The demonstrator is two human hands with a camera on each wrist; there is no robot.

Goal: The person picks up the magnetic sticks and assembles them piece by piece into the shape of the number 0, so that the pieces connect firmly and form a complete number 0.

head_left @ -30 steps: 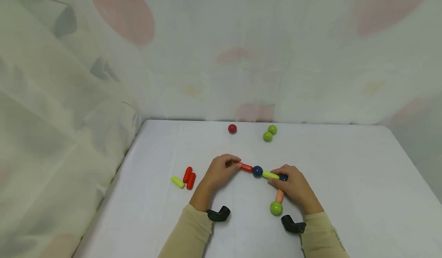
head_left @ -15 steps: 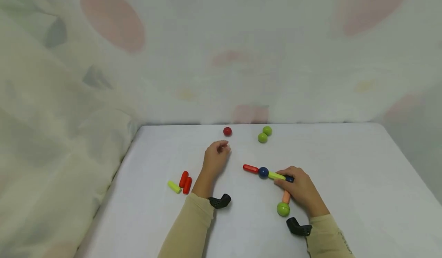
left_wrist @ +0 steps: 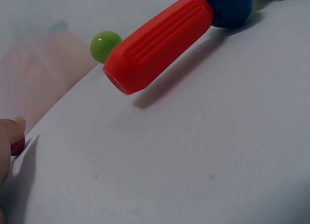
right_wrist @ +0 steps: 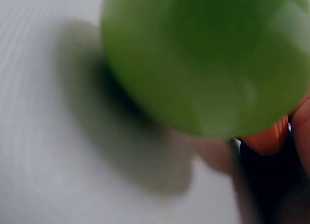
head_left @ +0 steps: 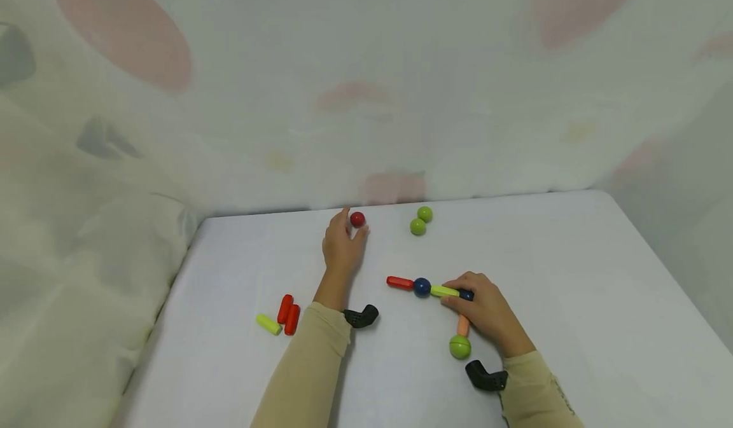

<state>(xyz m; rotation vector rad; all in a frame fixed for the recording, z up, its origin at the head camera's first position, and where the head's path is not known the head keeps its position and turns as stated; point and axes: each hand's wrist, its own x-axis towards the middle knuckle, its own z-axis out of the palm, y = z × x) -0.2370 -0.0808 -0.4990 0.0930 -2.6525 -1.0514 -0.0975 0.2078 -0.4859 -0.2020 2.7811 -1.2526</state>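
My left hand (head_left: pixel 342 242) reaches to the far edge of the table, thumb and fingers spread on either side of a red ball (head_left: pixel 357 219). Whether it touches the ball I cannot tell. My right hand (head_left: pixel 483 304) pinches the yellow-green rod (head_left: pixel 443 290) of a joined chain, beside a partly covered dark blue ball (head_left: pixel 466 295). Leftward the chain runs through another blue ball (head_left: pixel 422 287) to a red rod (head_left: pixel 399 282) with a free end. An orange rod (head_left: pixel 463 325) leads toward me to a green ball (head_left: pixel 460 346), which looms large in the right wrist view.
Two green balls (head_left: pixel 420 221) lie at the back, right of the red ball. Two loose red rods (head_left: pixel 289 314) and a yellow-green rod (head_left: pixel 268 324) lie left of my left forearm. Patterned cloth (head_left: pixel 275 129) hangs behind the white table (head_left: pixel 544 256).
My left hand has let go of the chain's red rod and moved away to the red ball, its fingers spreading. My right hand keeps its hold on the chain. The head view has shifted slightly.
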